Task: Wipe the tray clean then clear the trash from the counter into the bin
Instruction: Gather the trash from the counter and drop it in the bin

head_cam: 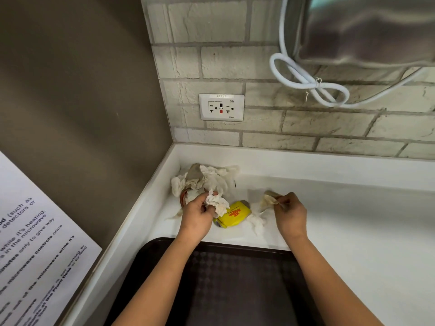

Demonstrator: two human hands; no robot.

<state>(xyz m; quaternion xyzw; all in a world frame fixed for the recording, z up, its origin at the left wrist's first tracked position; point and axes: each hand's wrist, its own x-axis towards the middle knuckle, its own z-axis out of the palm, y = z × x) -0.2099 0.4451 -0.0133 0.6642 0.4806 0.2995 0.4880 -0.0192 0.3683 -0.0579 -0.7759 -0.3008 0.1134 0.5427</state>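
Both hands pinch crumpled tissues on the counter — tray nearer

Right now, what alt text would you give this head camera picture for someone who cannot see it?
A person's left hand grips a crumpled tissue while the right hand pinches another tissue, both over a white counter. Between them lies a yellow packet, with more crumpled tissues in the corner. A dark tray sits nearest the viewer.

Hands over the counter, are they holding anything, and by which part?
Left hand grips a crumpled tissue around its bunched middle. Right hand pinches a stained napkin by its near edge, between thumb and fingertips.
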